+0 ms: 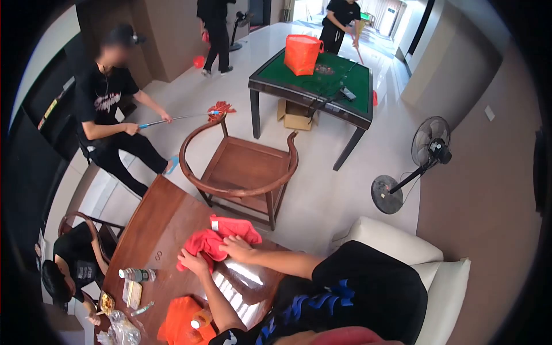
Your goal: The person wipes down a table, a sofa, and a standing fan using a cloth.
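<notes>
Nearby, apart from the red cloth: plastic bottle, wooden armchair.

A bunched red cloth with a white tag lies on the table.

The rag looks matt cloth, the table smooth, glossy wood.

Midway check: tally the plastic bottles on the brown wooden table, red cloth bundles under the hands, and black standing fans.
Clear plastic bottle and orange-filled plastic bottle: 2
Red cloth bundle: 1
Near black standing fan, far black standing fan: 2
Total: 5
</notes>
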`<state>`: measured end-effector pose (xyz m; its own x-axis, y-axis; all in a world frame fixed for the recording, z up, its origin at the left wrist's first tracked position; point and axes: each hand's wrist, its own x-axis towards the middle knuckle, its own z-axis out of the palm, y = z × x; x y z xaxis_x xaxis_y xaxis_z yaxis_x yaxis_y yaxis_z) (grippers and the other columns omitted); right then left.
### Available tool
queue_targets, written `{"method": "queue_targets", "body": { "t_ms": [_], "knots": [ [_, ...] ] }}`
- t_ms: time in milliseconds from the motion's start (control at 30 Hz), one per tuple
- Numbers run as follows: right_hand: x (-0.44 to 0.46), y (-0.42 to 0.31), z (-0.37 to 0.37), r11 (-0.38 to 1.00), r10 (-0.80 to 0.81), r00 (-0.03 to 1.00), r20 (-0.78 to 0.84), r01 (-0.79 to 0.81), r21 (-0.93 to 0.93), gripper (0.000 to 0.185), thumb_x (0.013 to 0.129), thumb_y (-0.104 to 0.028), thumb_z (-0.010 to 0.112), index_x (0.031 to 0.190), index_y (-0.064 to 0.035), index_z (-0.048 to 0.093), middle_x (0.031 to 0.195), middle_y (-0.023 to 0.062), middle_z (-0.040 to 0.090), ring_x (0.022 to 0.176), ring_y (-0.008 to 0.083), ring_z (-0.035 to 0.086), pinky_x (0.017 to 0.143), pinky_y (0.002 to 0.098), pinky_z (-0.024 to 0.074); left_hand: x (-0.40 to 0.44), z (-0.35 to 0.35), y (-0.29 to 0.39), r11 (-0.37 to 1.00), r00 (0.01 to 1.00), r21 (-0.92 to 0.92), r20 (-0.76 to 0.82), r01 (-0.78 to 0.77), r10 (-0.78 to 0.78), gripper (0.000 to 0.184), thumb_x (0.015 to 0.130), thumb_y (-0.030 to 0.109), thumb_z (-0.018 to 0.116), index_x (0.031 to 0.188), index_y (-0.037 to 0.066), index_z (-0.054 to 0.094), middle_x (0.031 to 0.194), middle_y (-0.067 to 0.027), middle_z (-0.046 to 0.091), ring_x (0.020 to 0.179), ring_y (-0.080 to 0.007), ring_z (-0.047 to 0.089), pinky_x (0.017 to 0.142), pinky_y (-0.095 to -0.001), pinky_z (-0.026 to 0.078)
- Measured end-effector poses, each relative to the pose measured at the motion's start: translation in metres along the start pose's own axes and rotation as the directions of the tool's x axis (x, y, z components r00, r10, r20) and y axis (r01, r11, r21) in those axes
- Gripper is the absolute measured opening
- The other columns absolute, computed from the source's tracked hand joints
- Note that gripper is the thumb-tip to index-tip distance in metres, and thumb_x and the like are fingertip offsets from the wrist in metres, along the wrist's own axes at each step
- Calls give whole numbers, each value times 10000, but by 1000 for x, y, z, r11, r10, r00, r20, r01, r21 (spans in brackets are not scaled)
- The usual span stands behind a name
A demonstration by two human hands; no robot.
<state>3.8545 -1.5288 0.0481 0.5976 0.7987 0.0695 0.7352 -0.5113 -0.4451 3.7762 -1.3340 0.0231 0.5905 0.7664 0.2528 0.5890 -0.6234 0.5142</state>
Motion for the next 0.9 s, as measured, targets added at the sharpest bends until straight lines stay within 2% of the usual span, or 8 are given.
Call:
{"method": "queue_targets", "body": {
  "t_ms": [133, 167, 233, 267, 367, 433, 667, 900],
  "knots": [
    [-89, 49, 19, 996, -34, 999, 15, 35, -79, 197, 846, -127, 527, 1004, -158, 640, 1034, 101, 605, 1006, 316, 575, 854, 460, 460, -52, -6, 0, 989, 985, -118, 143, -85, 102, 380, 709, 52, 705, 1075, -2, 620, 1136, -288, 565, 1082, -463, 527, 914, -518, 436],
    [-102, 49, -8, 992, -15, 996, 92, 27, -126, 232, 801, -112, 554, 995, -142, 676, 1001, 103, 616, 989, 303, 581, 820, 459, 469, -86, 16, -6, 978, 987, -132, -4, -163, 164, 416, 711, 74, 707, 1113, 5, 625, 1150, -288, 563, 1085, -468, 527, 945, -517, 432],
    [-144, 59, -4, 1000, 13, 1000, 2, -13, 27, 253, 762, -74, 582, 994, -120, 672, 960, 115, 596, 974, 318, 572, 820, 459, 461, -133, -15, 19, 996, 970, -85, 243, 33, -12, 416, 732, 48, 688, 1143, 22, 631, 1126, -261, 572, 1097, -459, 522, 1001, -498, 426],
    [-165, 61, -8, 999, -1, 997, -75, 4, 39, 256, 745, -56, 610, 988, -115, 662, 992, 120, 567, 977, 330, 552, 839, 464, 455, -155, -21, 24, 999, 965, -37, 262, -17, 26, 437, 720, 33, 695, 1151, 32, 623, 1122, -237, 570, 1096, -442, 528, 970, -495, 445],
    [-217, 69, -27, 980, 103, 987, 127, -123, 157, 292, 715, -75, 707, 992, -65, 615, 1156, 199, 487, 1075, 397, 503, 916, 479, 431, -204, -58, 43, 998, 844, -37, 533, -47, 60, 495, 675, 56, 745, 1149, 42, 602, 1161, -207, 553, 1073, -410, 536, 957, -478, 453],
    [-226, 57, -31, 950, 184, 971, 152, -215, 227, 489, 770, -203, 764, 1184, -63, 544, 1402, 242, 368, 1260, 440, 411, 1036, 508, 374, -234, -66, 44, 998, 771, -53, 633, -42, 66, 533, 654, 60, 766, 1154, 47, 584, 1179, -202, 541, 1063, -412, 526, 963, -471, 449],
    [-131, 2, -8, 992, 124, 934, 334, -103, -78, 865, 771, -328, 777, 1511, -186, 353, 1590, 228, 155, 1398, 555, 195, 1104, 685, 187, -234, -35, 45, 997, 834, -67, 552, 31, 11, 614, 629, -18, 749, 1185, 22, 491, 1177, -253, 486, 1047, -438, 477, 931, -491, 425],
    [30, 2, 57, 984, 130, 990, 63, -121, -130, 672, 873, -322, 648, 1486, -217, 394, 1575, 210, 220, 1377, 561, 219, 1082, 710, 185, -57, 39, 14, 896, 983, -408, 128, 172, -130, 360, 673, -58, 697, 1007, 48, 611, 1043, -201, 579, 1009, -427, 511, 867, -477, 416]
  ]
}}
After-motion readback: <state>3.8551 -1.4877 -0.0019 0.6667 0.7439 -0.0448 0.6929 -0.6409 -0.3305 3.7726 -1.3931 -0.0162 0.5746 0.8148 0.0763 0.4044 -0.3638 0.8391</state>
